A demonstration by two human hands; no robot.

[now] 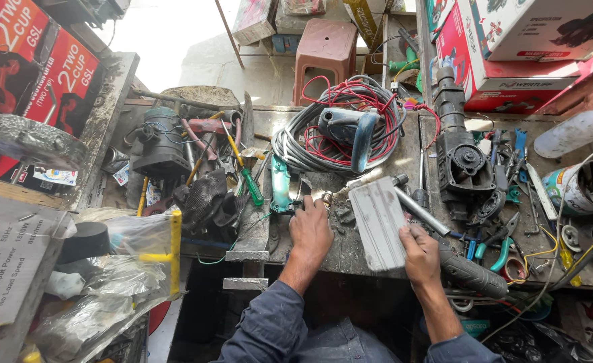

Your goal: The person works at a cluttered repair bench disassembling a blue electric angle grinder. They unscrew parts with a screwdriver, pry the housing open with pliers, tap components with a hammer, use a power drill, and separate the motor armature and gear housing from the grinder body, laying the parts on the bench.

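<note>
I see the left hand (310,230) flat-ish on the workbench (350,249), fingers stretched forward and together, tips at a small brass-coloured part (326,199) beside the teal tool handle (281,185) (whether it pinches the part, I cannot tell). Right hand (420,254) sits at the lower right corner of the grey ribbed metal block (378,222), fingers curled against its edge and onto a steel rod (420,211) that runs up-left from a black knurled grip (471,274). Block lies mid-bench, between both hands, tilted slightly. Behind it: grey cable coil with red wire (336,138) around a blue-grey power tool handle (350,131). Black gear housing (461,161) to the right. Green-handled screwdriver (250,185) left of the teal piece. Pink plastic stool (326,50) beyond the bench.
</note>
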